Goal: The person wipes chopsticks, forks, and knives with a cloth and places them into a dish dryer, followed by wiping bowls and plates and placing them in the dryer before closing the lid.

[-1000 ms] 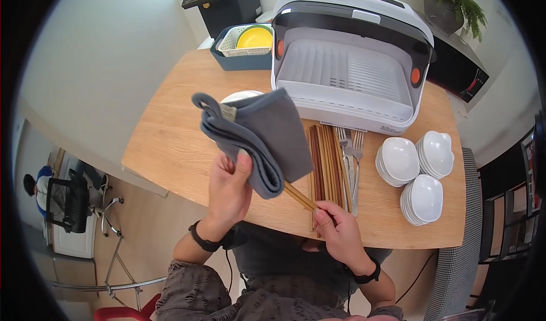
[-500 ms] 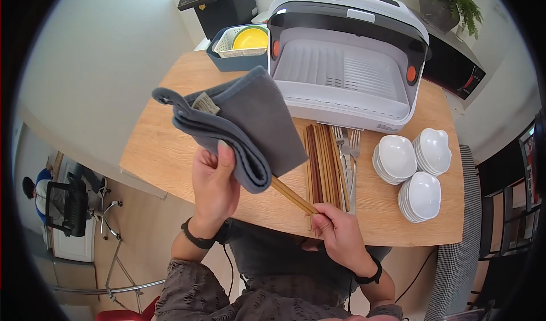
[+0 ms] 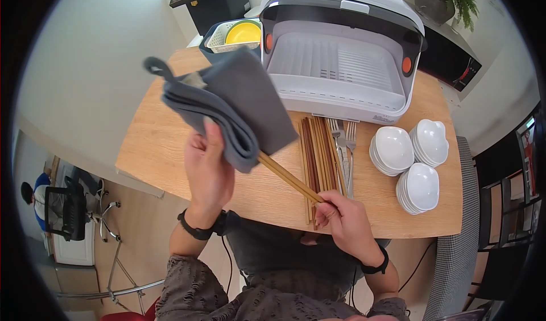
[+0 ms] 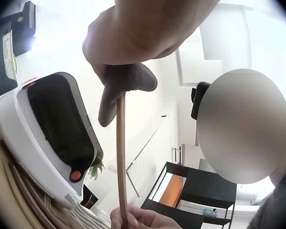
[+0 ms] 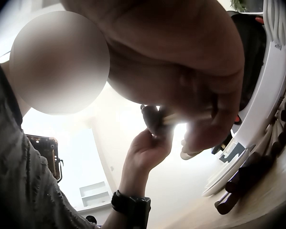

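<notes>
In the head view my left hand (image 3: 209, 170) grips a folded grey cloth (image 3: 250, 102), which wraps one end of a light wooden chopstick pair (image 3: 287, 177). My right hand (image 3: 348, 225) pinches the other end, thumb against fingers. Beneath and beside that hand a row of brown and tan chopsticks (image 3: 318, 156) lies on the table, with forks (image 3: 351, 145) along its right side. From the left wrist view, the sticks (image 4: 121, 157) run straight from the cloth (image 4: 126, 81) down to the right fingers (image 4: 143, 219). The right wrist view is dark and blurred around the fingers.
A white dish cabinet (image 3: 341, 102) with a raised dark lid stands at the table's back. Left of it a basket (image 3: 219, 39) holds a yellow bowl (image 3: 243, 32). Stacks of white bowls (image 3: 392, 149) stand at the right. Far left, a person sits on a chair.
The left hand and the cloth have moved left and up, exposing more of the light sticks. The right hand keeps its pinch and has shifted slightly right. The whole head view has shifted a little.
</notes>
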A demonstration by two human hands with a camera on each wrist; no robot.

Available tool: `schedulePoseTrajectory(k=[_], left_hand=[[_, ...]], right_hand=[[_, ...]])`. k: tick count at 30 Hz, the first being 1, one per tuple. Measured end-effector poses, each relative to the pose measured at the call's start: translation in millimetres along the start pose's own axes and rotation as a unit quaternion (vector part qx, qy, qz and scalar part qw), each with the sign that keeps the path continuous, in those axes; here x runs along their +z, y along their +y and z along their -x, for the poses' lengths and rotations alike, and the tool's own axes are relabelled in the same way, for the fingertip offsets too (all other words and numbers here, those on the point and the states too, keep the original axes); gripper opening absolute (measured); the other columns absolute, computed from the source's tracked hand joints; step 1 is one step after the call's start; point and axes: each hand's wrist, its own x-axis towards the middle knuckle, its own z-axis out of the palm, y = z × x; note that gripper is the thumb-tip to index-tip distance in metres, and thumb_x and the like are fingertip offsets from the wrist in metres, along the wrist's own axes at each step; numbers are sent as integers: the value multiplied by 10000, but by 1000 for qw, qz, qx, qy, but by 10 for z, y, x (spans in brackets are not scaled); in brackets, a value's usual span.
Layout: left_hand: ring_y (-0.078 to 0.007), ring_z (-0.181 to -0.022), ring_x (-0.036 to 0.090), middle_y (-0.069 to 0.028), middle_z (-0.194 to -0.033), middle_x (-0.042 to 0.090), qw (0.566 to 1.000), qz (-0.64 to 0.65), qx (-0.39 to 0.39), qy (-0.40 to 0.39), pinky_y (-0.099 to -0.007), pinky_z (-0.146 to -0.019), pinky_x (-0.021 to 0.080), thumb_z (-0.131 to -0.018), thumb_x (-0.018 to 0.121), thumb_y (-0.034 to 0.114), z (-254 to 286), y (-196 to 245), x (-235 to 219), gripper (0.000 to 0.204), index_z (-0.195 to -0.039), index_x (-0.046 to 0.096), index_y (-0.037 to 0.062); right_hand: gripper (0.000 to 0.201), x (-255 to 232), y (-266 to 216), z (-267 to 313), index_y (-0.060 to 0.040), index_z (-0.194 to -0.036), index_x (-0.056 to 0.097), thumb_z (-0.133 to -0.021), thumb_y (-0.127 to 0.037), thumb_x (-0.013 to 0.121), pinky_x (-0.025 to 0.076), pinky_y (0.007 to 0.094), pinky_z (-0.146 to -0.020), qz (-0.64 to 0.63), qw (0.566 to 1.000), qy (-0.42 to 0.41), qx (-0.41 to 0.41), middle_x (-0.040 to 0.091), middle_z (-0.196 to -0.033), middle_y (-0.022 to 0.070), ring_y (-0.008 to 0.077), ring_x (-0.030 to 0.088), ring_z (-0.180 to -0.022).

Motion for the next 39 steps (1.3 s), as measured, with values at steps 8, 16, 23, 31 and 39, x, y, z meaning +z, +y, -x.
schedulePoseTrajectory(k=[8, 16, 23, 31, 39], left_hand=[[-133, -1052, 624, -60, -1161, 660, 997, 14, -73, -29, -312, -924, 505, -1072, 474, 290, 196, -244, 163, 353, -1246, 556, -6], [-88, -931, 638, -52, -1064, 694, 956, -146, -199, -157, -259, -798, 522, -974, 658, 109, 327, -298, 498, 285, -1210, 584, -33], [-348, -848, 663, -196, -981, 668, 854, -460, 52, -237, -382, -702, 523, -845, 675, -21, 239, -86, 452, 373, -1206, 580, -16], [-384, -829, 648, -183, -895, 650, 792, -500, 49, -346, -452, -678, 507, -835, 707, 65, 236, -145, 573, 342, -1148, 578, 17], [-387, -828, 646, -185, -912, 655, 778, -501, 61, -374, -451, -682, 508, -852, 707, 90, 229, -140, 451, 314, -1130, 585, 9]], right_hand=[[144, -18, 17, -76, 25, -1042, 603, -1024, -85, 513, 536, 284, -680, -110, 992, 59, -2, 683, -752, 90, 169, 680, -693], [198, 22, 28, -116, 29, -1062, 633, -968, -144, 611, 528, 371, -664, 84, 996, -21, 0, 717, -814, 144, 264, 712, -725], [450, -260, -115, -140, 12, -1184, 626, -984, -391, 611, 470, 368, -868, -16, 966, 216, -139, 675, -1027, 122, 227, 626, -1028], [499, -197, -166, -270, 3, -1181, 616, -1030, -454, 485, 386, 460, -1068, -15, 938, 165, -306, 657, -1203, 173, 342, 556, -1202], [328, -315, -116, -116, -27, -1005, 574, -1038, -351, 531, 440, 474, -1018, -157, 897, 280, -304, 677, -1080, 209, 323, 616, -1090]])
